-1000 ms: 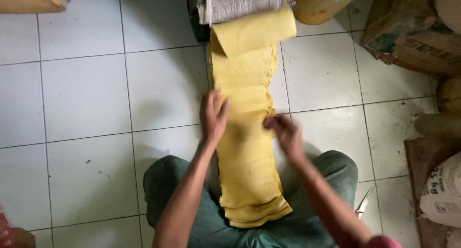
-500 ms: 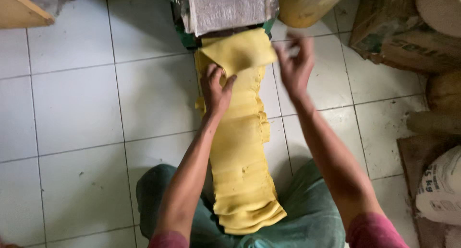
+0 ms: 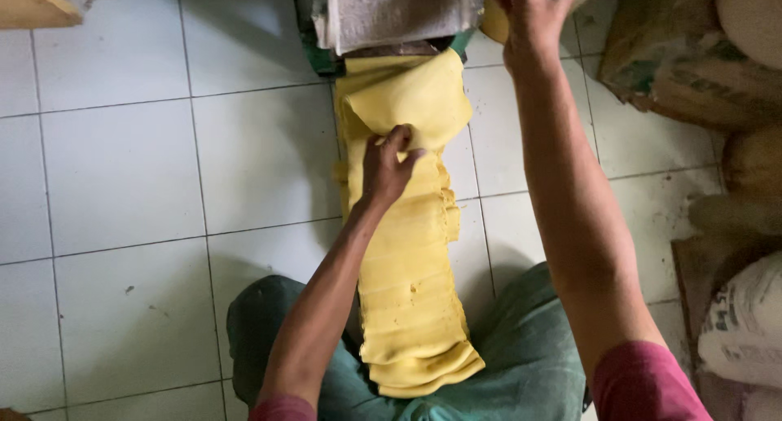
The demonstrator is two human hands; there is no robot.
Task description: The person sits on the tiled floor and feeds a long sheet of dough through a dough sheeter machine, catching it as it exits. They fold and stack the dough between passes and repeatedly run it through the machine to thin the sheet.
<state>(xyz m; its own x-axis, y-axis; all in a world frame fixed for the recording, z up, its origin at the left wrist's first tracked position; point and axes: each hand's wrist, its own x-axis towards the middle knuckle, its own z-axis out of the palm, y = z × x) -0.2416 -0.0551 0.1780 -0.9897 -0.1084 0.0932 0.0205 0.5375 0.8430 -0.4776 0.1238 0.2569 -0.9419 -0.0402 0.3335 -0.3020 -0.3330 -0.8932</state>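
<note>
While my left hand [image 3: 384, 167] pinches the folded yellow dough sheet [image 3: 411, 250], much already pleated, my right hand [image 3: 533, 14] reaches the grey roller machine [image 3: 391, 12]; its grip unclear.

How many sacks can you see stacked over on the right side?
2 clear ones: a brown sack at upper right and a white sack at lower right. Rounded tan shapes between and above them may be further sacks; the frame edge cuts them off.

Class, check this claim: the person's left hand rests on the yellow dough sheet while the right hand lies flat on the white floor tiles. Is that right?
Not quite. The left hand does rest on the dough sheet, but the right hand is raised at the machine at the top, not on the floor tiles. The head view shows it.
</note>
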